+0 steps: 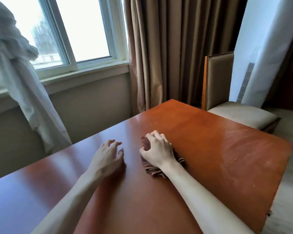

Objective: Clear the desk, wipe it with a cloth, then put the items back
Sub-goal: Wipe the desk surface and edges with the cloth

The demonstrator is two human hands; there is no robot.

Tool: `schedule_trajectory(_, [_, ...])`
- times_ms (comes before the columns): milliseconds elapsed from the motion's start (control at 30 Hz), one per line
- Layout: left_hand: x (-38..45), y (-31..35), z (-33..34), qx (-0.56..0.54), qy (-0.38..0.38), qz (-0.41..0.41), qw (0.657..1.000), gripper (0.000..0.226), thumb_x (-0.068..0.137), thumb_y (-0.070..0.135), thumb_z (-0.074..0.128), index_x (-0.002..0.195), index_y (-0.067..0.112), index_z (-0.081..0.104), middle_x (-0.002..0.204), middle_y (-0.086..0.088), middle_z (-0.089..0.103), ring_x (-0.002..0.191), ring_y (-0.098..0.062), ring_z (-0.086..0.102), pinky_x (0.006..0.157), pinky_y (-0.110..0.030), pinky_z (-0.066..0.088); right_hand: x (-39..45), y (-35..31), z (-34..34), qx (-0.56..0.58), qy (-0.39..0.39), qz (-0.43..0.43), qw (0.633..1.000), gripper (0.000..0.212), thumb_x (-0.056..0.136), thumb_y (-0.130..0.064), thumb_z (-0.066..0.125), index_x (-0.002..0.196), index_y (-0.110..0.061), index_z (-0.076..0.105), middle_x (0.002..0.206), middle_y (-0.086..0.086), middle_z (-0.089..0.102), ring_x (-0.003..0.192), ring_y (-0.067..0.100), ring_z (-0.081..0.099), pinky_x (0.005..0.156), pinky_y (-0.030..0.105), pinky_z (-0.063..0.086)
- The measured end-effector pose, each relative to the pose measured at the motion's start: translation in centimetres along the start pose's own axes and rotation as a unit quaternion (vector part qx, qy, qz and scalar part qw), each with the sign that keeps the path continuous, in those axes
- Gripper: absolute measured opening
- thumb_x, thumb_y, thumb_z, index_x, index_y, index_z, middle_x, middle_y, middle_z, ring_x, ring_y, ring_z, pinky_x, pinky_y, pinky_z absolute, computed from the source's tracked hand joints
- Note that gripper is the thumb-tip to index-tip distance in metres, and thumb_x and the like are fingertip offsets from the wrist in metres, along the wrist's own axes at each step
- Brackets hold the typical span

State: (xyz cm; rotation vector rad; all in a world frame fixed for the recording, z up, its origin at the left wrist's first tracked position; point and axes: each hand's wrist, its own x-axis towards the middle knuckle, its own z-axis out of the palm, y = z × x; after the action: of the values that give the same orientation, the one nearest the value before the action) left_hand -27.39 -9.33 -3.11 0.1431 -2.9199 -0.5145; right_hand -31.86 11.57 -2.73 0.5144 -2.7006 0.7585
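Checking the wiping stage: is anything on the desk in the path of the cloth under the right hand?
Nothing visible. The right hand grips the brown cloth on the wooden desk, and the surface ahead shows only dusty streaks. The left hand rests beside it, touching the desk, left of the cloth.

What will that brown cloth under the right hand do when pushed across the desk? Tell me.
The brown cloth looks soft and floppy: it lies bunched in folds under the right hand, so it will likely crumple rather than slide flat. The desk looks glossy, so it probably glides easily. It seems light.
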Motion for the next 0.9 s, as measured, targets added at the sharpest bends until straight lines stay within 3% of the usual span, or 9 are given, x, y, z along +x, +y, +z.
schedule_trajectory(100, [0.8, -1.2, 0.2, 0.015, 0.001, -0.013, 1.000, 0.048, 0.103, 0.045, 0.039, 0.147, 0.029, 0.047, 0.157, -0.007, 0.037, 0.144, -0.026, 0.032, 0.117, -0.037, 0.025, 0.3, 0.9, -0.3, 0.050, -0.101, -0.091, 0.989, 0.037, 0.083, -0.046, 0.064, 0.115, -0.028, 0.065, 0.123, -0.011, 0.058, 0.111, 0.019, 0.055, 0.093, 0.038, 0.052])
schedule_trajectory(267, [1.4, -2.3, 1.4, 0.035, -0.019, -0.010, 0.999, 0.048, 0.104, 0.045, 0.033, 0.152, 0.049, 0.030, 0.164, -0.002, 0.023, 0.151, -0.026, 0.015, 0.121, -0.036, 0.013, 7.5, 6.6, 0.4, -0.003, 0.036, 0.069, 0.997, 0.039, 0.086, -0.047, 0.065, 0.117, -0.023, 0.068, 0.121, -0.001, 0.061, 0.112, 0.026, 0.057, 0.089, 0.040, 0.053])
schedule_trajectory(400, [1.7, -2.6, 1.9, 0.036, -0.017, -0.019, 0.999, 0.048, 0.103, 0.048, 0.028, 0.151, 0.052, 0.027, 0.166, 0.002, 0.017, 0.154, -0.022, 0.006, 0.123, -0.037, 0.011, 12.4, 6.4, 2.4, -0.059, 0.070, 0.124, 0.988, 0.038, 0.089, -0.045, 0.063, 0.118, -0.021, 0.067, 0.120, 0.003, 0.060, 0.113, 0.029, 0.055, 0.085, 0.039, 0.050])
schedule_trajectory(467, [1.8, -2.7, 2.1, 0.039, -0.018, -0.017, 0.999, 0.050, 0.102, 0.051, 0.024, 0.151, 0.054, 0.025, 0.167, 0.003, 0.016, 0.154, -0.020, 0.004, 0.123, -0.037, 0.009, 13.3, 3.1, 4.5, -0.039, 0.040, 0.067, 0.996, 0.037, 0.084, -0.044, 0.063, 0.115, -0.026, 0.068, 0.119, 0.000, 0.060, 0.112, 0.028, 0.055, 0.086, 0.039, 0.050])
schedule_trajectory(533, [1.6, -2.8, 2.1, 0.035, -0.014, -0.019, 0.999, 0.058, 0.095, 0.059, 0.014, 0.152, 0.055, 0.023, 0.167, 0.004, 0.015, 0.154, -0.019, 0.004, 0.124, -0.037, 0.008, 13.0, 0.0, 6.8, 0.021, -0.057, -0.079, 0.995, 0.036, 0.079, -0.047, 0.062, 0.110, -0.029, 0.068, 0.115, -0.007, 0.061, 0.109, 0.023, 0.057, 0.087, 0.038, 0.053])
schedule_trajectory(600, [1.7, -2.8, 2.0, 0.036, -0.009, -0.018, 0.999, 0.069, 0.086, 0.064, 0.003, 0.151, 0.056, 0.022, 0.167, 0.006, 0.014, 0.154, -0.018, 0.003, 0.124, -0.037, 0.007, 14.4, -0.3, 7.3, 0.072, -0.128, -0.141, 0.979, 0.036, 0.077, -0.048, 0.064, 0.109, -0.032, 0.067, 0.112, -0.012, 0.062, 0.106, 0.018, 0.059, 0.087, 0.039, 0.053])
schedule_trajectory(767, [1.7, -2.8, 2.0, 0.040, -0.003, -0.020, 0.999, 0.074, 0.082, 0.065, -0.004, 0.151, 0.058, 0.019, 0.167, 0.007, 0.011, 0.154, -0.016, -0.001, 0.124, -0.035, 0.004, 21.5, 2.2, 8.5, -0.017, 0.033, 0.098, 0.995, 0.027, 0.086, -0.041, 0.062, 0.101, -0.019, 0.066, 0.114, 0.003, 0.060, 0.111, 0.034, 0.055, 0.084, 0.039, 0.046])
schedule_trajectory(833, [1.7, -2.6, 1.9, 0.038, -0.004, -0.023, 0.999, 0.075, 0.081, 0.064, -0.005, 0.152, 0.057, 0.018, 0.168, 0.006, 0.009, 0.154, -0.017, -0.001, 0.124, -0.036, 0.003, 21.4, -0.1, 10.1, -0.022, 0.026, 0.050, 0.998, 0.027, 0.085, -0.039, 0.061, 0.104, -0.021, 0.066, 0.115, 0.001, 0.059, 0.111, 0.034, 0.053, 0.084, 0.039, 0.046])
schedule_trajectory(900, [1.6, -2.5, 1.8, 0.048, -0.011, -0.019, 0.999, 0.076, 0.081, 0.064, -0.006, 0.152, 0.056, 0.018, 0.168, 0.005, 0.009, 0.154, -0.018, -0.002, 0.124, -0.036, 0.002, 20.0, -2.5, 10.6, 0.020, -0.057, -0.083, 0.995, 0.031, 0.082, -0.042, 0.063, 0.111, -0.029, 0.067, 0.117, -0.007, 0.060, 0.111, 0.028, 0.055, 0.086, 0.037, 0.048])
